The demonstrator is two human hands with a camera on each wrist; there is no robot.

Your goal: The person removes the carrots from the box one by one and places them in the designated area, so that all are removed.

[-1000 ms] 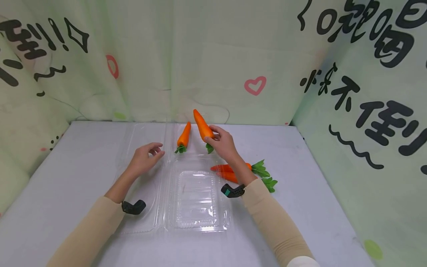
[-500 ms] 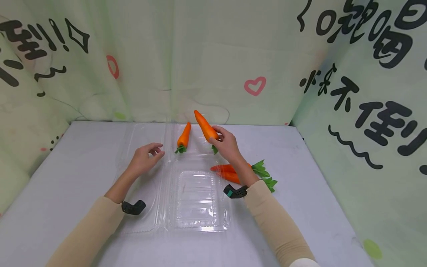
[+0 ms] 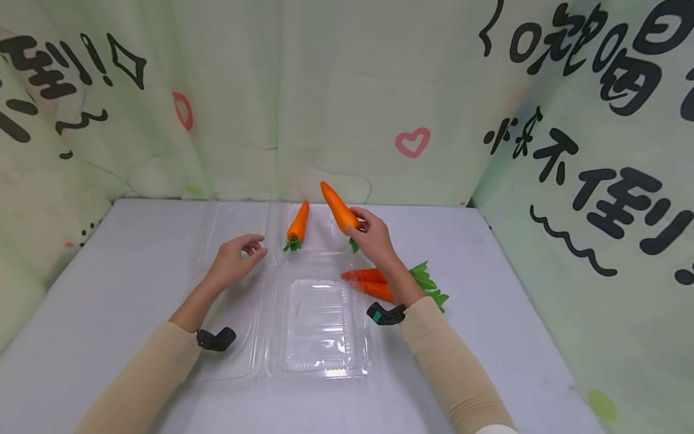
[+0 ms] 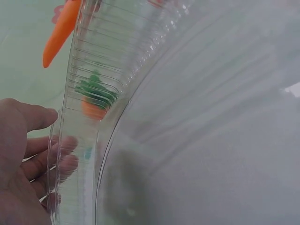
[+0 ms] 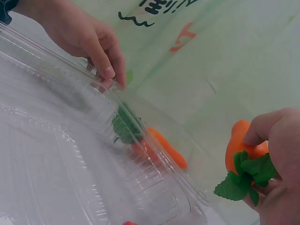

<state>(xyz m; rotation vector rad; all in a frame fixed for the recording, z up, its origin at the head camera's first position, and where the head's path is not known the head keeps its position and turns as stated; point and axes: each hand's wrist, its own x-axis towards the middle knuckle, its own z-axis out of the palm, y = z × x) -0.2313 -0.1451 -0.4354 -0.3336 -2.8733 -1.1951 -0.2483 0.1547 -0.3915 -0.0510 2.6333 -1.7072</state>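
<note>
In the head view my right hand [image 3: 373, 238] grips an orange toy carrot [image 3: 339, 206] near its leafy end, tip pointing up and away. The right wrist view shows its green leaves [image 5: 246, 176] below the fingers. My left hand [image 3: 236, 260] is over the left part of a clear plastic clamshell box [image 3: 320, 372]. Its fingers are loosely bent, thumb apart; in the left wrist view some fingers [image 4: 65, 164] show through the box's clear rim. Another carrot [image 3: 298, 222] lies at the box's far end, beyond the left hand.
Two more carrots [image 3: 371, 283] lie side by side under my right forearm, tips overlapping the box's right edge, leaves [image 3: 423, 276] to the right. A pale curtain [image 3: 336, 90] with black writing and hearts stands behind the white table [image 3: 477, 337].
My right hand has drifted slightly right and toward me, carrying the carrot. The left hand, the box and the other carrots stay in place.
</note>
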